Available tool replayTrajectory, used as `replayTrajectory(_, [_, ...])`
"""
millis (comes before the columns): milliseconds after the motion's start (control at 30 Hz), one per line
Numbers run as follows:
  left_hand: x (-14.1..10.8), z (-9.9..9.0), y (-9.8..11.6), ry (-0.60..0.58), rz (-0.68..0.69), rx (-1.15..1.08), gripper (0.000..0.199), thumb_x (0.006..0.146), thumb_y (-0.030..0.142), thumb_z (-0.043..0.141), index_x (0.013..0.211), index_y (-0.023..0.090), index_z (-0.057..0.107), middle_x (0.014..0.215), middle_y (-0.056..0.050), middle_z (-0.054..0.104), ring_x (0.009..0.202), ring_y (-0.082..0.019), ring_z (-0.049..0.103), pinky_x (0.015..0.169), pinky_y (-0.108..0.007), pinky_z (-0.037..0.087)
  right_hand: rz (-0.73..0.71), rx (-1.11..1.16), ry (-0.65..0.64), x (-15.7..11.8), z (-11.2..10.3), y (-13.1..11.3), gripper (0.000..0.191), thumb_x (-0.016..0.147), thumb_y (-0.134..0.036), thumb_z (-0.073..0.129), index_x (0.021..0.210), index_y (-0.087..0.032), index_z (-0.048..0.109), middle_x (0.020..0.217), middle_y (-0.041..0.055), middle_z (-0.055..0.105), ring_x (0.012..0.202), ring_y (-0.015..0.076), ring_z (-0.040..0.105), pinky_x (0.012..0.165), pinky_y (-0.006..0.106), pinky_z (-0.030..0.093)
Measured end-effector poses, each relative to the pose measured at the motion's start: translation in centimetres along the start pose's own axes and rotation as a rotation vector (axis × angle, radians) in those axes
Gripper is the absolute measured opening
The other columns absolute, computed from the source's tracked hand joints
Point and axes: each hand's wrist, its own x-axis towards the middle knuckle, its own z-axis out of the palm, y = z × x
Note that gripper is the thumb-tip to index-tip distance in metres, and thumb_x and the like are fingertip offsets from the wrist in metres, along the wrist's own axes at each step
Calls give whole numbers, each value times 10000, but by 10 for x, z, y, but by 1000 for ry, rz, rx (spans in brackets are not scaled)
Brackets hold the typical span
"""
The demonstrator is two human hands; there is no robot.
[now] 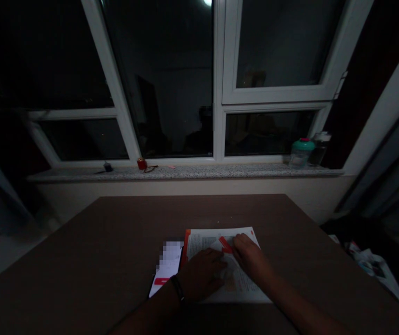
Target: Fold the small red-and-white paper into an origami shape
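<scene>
An orange-edged printed book or booklet (251, 291) lies flat on the brown table (123, 223). On its upper part is a pale paper piece with a red strip (226, 245). My left hand (204, 274), with a dark band at the wrist, rests over the page with its fingers spread, beside the pale piece. My right hand (246, 251) has its fingers curled together at the right end of the red strip, pinching its edge. Left of the book lies a phone with a lit screen (170, 265), partly behind my left forearm.
Beyond the table a speckled windowsill (199, 172) holds a green-lidded container (301, 151), a clear bottle (320, 146), a small red jar (142, 163) and a small dark bottle (107, 166). Papers or bags (372, 263) lie at the right, beside the table.
</scene>
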Motion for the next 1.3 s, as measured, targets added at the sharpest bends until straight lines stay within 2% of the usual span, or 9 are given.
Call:
replayTrajectory(133, [-1,2,-2,16,10,-4,421,872,282,668,1272,240,544,1350,-78,528,1239,-275,473,1040,-413,393,76,63,69,0,-2,2,162,858,-75,437,778,-211,475,827,47,562,779,200,527,700,295,424])
replayTrajectory(300, [-1,11,-3,47,2,12,471,899,307,641,1341,256,486,1403,-84,490,1284,-286,441,1073,-439,358,190,271,162,-2,-4,5,94,875,-176,471,790,-215,469,763,19,557,705,176,543,651,269,420])
replayTrajectory(433, [0,17,-5,44,-10,-2,536,907,316,632,1393,221,426,1439,-99,465,1320,-280,412,1105,-444,322,179,386,99,-3,-2,3,85,871,-202,504,789,-218,487,730,-8,554,661,152,531,612,241,403])
replayTrajectory(567, [0,16,-4,43,-28,-22,525,892,304,651,1362,190,448,1454,-108,452,1324,-272,410,1105,-428,325,181,421,16,-3,1,0,85,829,-173,536,766,-214,497,707,-24,560,643,142,525,596,229,391])
replayTrajectory(733, [1,15,-3,60,-40,-62,530,870,275,658,1349,208,439,1403,-94,501,1285,-269,448,1082,-422,350,160,505,-108,-7,-1,-10,137,760,-140,574,713,-214,470,651,-48,549,590,122,498,554,208,362])
replayTrajectory(1033, [3,19,-6,37,-43,-41,578,859,251,669,1376,193,416,1411,-113,489,1299,-281,433,1090,-429,346,220,490,-71,-6,2,-12,123,746,-127,553,712,-208,466,642,-44,528,586,121,489,552,207,340])
replayTrajectory(1300, [3,17,-5,48,-54,-54,523,830,227,683,1307,193,471,1395,-101,506,1288,-271,445,1096,-422,341,180,597,-193,-10,-3,-23,161,704,-103,595,666,-201,474,603,-45,533,554,117,482,518,200,321])
